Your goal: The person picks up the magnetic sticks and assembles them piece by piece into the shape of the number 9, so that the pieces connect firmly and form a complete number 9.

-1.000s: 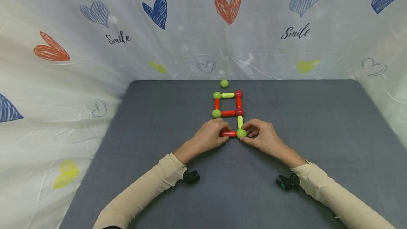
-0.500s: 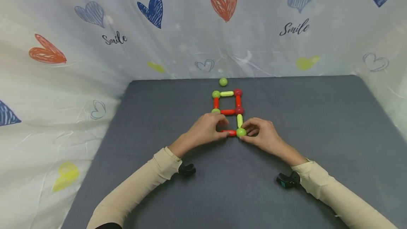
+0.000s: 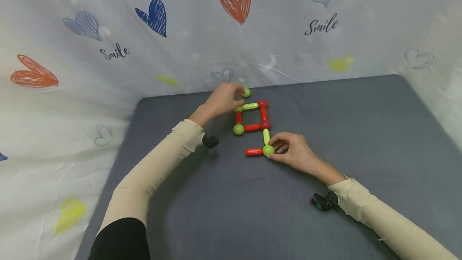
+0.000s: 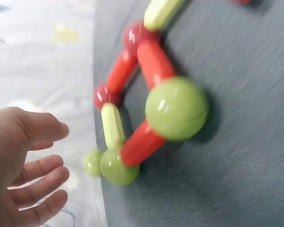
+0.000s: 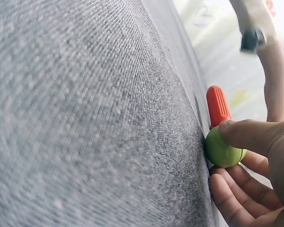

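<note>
My right hand point(image 3: 294, 151) pinches a green ball point(image 3: 268, 150) at the near corner of a figure built from rods and balls. From that ball a red rod point(image 3: 254, 152) sticks out leftward, its far end free. A yellow-green rod point(image 3: 266, 137) joins it to a red ball point(image 3: 265, 125) on the square part behind. My left hand point(image 3: 221, 97) is over the back left of the square, fingers reaching toward a loose green ball point(image 3: 247, 92). In the left wrist view its thumb and fingers are spread, with a gap before that ball.
The square has another red ball point(image 3: 262, 104), a green ball point(image 3: 238, 130) at its near left, and red and yellow-green rods as sides. Grey cloth point(image 3: 231, 204) covers the table. A white curtain point(image 3: 195, 51) printed with hearts hangs right behind its back edge.
My left hand has left the free end of the red rod and moved away to the back, near the loose green ball. The right hand keeps its hold. The head view has tilted slightly.
</note>
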`<state>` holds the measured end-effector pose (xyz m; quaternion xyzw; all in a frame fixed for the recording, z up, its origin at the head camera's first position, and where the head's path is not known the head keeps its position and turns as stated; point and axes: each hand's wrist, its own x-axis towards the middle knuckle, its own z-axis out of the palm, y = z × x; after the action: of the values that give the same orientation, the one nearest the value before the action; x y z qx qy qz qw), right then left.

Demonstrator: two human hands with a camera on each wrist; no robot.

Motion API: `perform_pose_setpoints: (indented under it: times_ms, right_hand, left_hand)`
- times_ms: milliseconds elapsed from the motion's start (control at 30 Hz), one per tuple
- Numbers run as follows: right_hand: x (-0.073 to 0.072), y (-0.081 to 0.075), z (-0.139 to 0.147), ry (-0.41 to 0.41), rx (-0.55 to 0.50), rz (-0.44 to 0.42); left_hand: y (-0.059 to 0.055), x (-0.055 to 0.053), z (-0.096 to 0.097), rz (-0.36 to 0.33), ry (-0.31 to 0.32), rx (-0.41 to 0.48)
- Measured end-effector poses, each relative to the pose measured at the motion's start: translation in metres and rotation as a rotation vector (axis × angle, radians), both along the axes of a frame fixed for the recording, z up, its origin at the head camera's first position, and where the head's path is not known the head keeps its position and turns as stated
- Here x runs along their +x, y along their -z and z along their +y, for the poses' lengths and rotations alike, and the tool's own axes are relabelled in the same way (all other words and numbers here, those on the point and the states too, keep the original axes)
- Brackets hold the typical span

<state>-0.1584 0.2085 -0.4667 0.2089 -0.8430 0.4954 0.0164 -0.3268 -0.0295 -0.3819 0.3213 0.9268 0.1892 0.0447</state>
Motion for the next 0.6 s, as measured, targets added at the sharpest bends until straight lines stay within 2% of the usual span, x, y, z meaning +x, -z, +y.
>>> perform_pose_setpoints:
  times_ms: [100,233,400,600]
  right_hand:
    - [-0.002,-0.001,0.000,-0.003,-0.007,0.009]
    - [-0.003,-0.001,-0.001,-0.023,-0.013,0.008]
    - [-0.001,0.002,-0.001,-0.037,-0.020,0.001]
    - [-0.001,0.006,0.008,-0.018,-0.043,0.003]
  left_hand:
    - [0.002,-0.023,0.010,0.009,0.005,-0.092]
    - [0.008,-0.043,0.019,0.020,0.003,-0.185]
    - [0.014,-0.060,0.029,-0.015,0.019,-0.215]
    - [0.018,-0.074,0.045,-0.062,0.016,-0.212]
